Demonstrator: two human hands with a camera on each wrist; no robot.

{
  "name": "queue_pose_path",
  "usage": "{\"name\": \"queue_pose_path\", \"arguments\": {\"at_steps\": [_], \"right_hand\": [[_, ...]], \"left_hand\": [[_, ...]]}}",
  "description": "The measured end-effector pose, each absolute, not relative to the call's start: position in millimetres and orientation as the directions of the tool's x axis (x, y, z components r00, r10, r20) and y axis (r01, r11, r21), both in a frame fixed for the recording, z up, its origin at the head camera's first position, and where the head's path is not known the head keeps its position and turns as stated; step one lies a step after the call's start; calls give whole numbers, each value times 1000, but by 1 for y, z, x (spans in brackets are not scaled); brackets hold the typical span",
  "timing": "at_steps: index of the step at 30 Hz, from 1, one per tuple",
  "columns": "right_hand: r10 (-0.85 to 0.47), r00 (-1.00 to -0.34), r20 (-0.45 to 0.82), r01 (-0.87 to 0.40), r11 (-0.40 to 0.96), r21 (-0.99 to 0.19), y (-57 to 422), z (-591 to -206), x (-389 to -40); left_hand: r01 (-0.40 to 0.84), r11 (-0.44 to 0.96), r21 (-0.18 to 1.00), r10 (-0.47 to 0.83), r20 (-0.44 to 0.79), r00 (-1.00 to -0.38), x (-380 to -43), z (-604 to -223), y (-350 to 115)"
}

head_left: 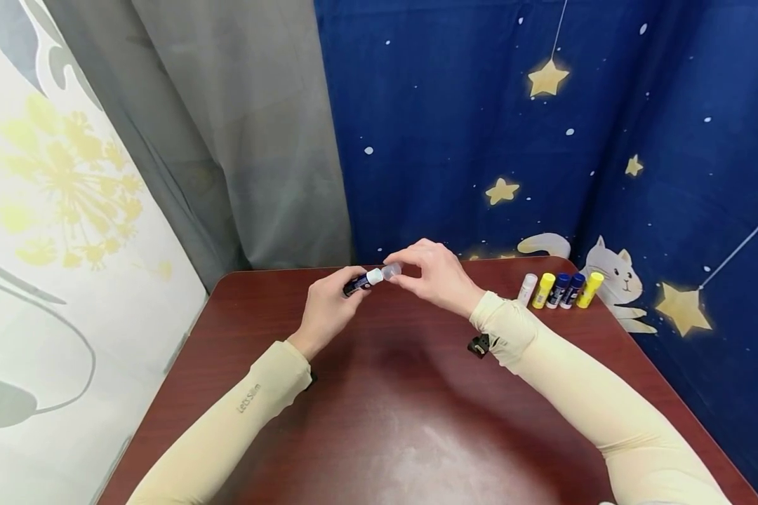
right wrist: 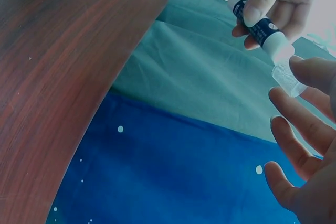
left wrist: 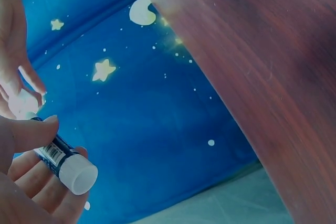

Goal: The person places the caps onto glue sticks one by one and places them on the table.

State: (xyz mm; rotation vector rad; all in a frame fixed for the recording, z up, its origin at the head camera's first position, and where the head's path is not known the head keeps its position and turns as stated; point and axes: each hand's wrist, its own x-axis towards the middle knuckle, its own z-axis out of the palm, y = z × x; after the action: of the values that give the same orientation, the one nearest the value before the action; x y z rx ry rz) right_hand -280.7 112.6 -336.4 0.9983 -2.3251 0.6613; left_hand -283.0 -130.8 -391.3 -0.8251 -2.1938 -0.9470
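Observation:
Over the far part of the table, my left hand (head_left: 327, 307) grips a glue stick (head_left: 356, 284) with a dark blue label, thumb on one side and fingers beneath. Its white bottom end faces the camera in the left wrist view, where a barcode shows on the label. My right hand (head_left: 441, 279) pinches a clear ribbed cap (right wrist: 289, 81) between thumb and index finger, the other fingers spread loosely. In the right wrist view the cap's mouth sits right at the white top of the glue stick, roughly in line with it.
At the table's back right corner several glue sticks stand upright in a row: a white one (head_left: 527, 289), yellow ones (head_left: 544, 290) and dark blue ones (head_left: 559, 290). The reddish-brown table (head_left: 404, 421) ends at a blue star-patterned curtain (head_left: 442, 140) and a grey curtain (head_left: 271, 140).

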Motion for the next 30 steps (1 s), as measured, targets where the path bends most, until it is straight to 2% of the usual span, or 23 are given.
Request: {"name": "queue_pose_path", "arguments": {"at_steps": [9, 18, 30], "right_hand": [[-490, -613, 620, -750, 608, -262, 115, -344, -279], [-469, -664, 582, -717, 620, -319, 117, -349, -277], [-472, -655, 590, -723, 618, -308, 115, -350, -276]], "left_hand": [[755, 547, 362, 324, 740, -590, -282, -395, -122], [759, 549, 351, 332, 741, -583, -282, -398, -120], [755, 561, 339, 335, 741, -582, -280, -396, -122]]}}
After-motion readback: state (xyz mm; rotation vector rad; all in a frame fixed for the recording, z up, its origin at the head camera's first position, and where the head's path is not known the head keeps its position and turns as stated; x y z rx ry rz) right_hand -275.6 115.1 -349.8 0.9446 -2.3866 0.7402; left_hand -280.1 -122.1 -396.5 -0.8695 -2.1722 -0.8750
